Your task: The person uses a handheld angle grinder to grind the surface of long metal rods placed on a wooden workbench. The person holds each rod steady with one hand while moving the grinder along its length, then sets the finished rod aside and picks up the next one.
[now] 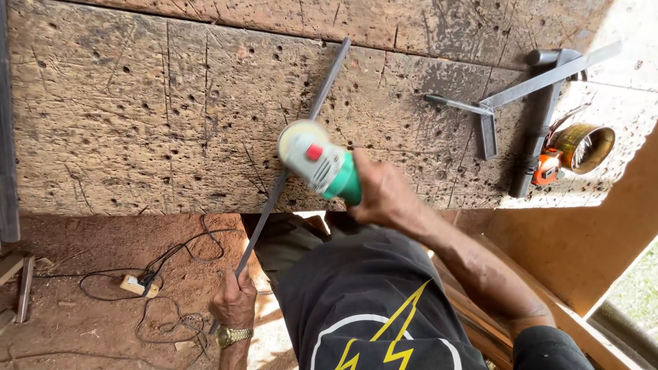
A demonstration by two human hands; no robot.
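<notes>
Across worn wooden workbench (137, 123), head view: long thin metal bar (312, 116) laid diagonally, long axis from upper right to lower left. Upper end resting on the bench top near its far edge; lower end overhanging the near edge of the bench and pointing down toward the red dirt floor (89, 253).

Left hand (233, 301): closed around the lower, overhanging end of the metal bar, below bench level, beside the person's leg. Gold-coloured wristwatch (233, 336) on that wrist.

Right hand (384, 195): wrapped around the rear of a green and grey angle grinder (319, 164). Grinder held near the bench's near edge, disc end pointing upper left, disc over the metal bar at about mid-length. Contact between disc and bar: cannot tell, disc blurred. Red button visible on the grinder's top.

Relation of bar to hands: bar passing under the grinder ahead of the right hand, then running on down into the left hand; hands well apart along its length.

Elsewhere on bench, right side: metal square (507, 96), dark tube (541, 123) lying beneath it, orange tape measure (547, 168), brown tape roll (582, 147). On floor, lower left: black cable (164, 264) in loops and pale plug block (133, 284).
</notes>
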